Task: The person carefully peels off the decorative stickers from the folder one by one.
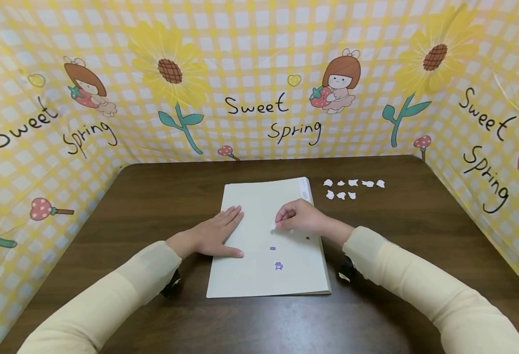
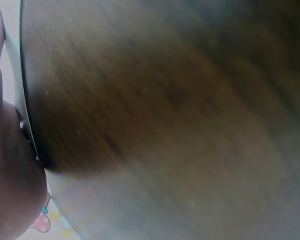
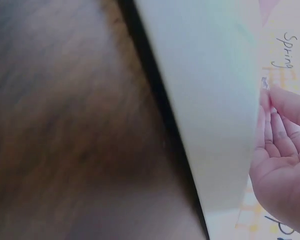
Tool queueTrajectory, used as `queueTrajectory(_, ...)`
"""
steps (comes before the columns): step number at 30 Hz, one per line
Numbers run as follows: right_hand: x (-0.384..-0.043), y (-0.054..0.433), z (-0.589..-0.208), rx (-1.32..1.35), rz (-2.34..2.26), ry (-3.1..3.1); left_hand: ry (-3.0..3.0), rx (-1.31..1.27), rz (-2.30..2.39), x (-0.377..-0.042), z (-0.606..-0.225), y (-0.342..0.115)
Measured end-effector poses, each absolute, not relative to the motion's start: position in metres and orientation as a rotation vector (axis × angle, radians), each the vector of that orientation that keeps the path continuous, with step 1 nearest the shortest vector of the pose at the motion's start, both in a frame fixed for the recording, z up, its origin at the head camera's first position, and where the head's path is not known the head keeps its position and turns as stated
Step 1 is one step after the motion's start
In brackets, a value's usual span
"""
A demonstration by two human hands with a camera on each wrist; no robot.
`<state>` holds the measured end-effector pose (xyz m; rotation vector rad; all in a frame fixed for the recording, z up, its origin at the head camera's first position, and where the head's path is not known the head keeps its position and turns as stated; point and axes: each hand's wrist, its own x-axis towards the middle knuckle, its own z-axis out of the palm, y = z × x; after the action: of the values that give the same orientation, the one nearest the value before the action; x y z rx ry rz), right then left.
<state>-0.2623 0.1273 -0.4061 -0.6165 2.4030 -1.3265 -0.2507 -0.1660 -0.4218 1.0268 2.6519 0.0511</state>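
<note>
A cream drawing pad [image 1: 250,275] lies on the brown table. My left hand [image 1: 215,233] rests flat on its left side, fingers spread and thumb pointing inward. Above the pad's middle, my right hand [image 1: 301,218] pinches a small whitish sticker [image 1: 273,226] between thumb and fingertips. In the right wrist view this sticker [image 3: 264,83] shows a dark printed patch at the fingertips. On the pad sit a small purple rectangle sticker [image 1: 273,249], a purple figure sticker [image 1: 279,266] and a tiny brown spot [image 1: 307,238] near the right edge.
Several small white cutouts [image 1: 353,183] lie in two rows on the table, right of the pad's far corner. A barcode label [image 1: 303,189] marks that corner. A yellow checked cloth [image 1: 250,59] with printed flowers surrounds the table's [image 1: 153,196] back and sides.
</note>
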Motion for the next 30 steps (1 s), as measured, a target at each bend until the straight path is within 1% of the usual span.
queueTrajectory(13, -0.265, 0.154, -0.401, -0.552, -1.459, 2.407, 2.648, 1.034, 0.069, -0.249, -0.419, -0.166)
queueTrajectory(20, -0.264, 0.170, -0.402, -0.464, -1.541, 2.432, 2.650, 1.049, 0.038, -0.250, -0.421, -0.167)
queueTrajectory(30, -0.271, 0.207, -0.405, -0.384, -1.580, 2.455, 2.655, 1.059, 0.047, -0.251, -0.423, -0.168)
